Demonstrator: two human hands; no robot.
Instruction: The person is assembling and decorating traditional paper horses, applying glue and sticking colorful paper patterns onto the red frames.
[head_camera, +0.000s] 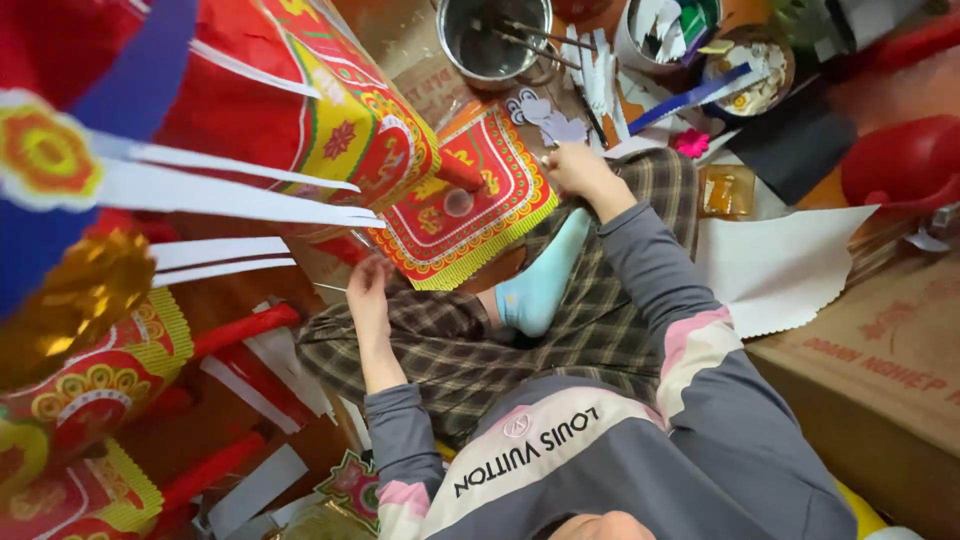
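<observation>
My left hand (366, 285) is by my left knee, under a big red and yellow decorated paper structure (340, 120). Its fingers pinch a thin pale stick (330, 288). My right hand (575, 168) reaches forward past my knee, fingers curled on a pale lilac paper cutout (552, 122). It is at the far corner of a red square paper piece with a yellow fringe (470, 195), which has a red rod (458, 172) running into its middle. I sit cross-legged in plaid trousers with a light blue sock (540, 280).
A metal pot with sticks (490, 40), a white tub of paper strips (660, 25) and a bowl (755, 70) stand ahead. White paper (780, 265), a cardboard box (880, 350) and a red plastic thing (905, 160) are to the right. More red paper pieces (90, 390) crowd the left.
</observation>
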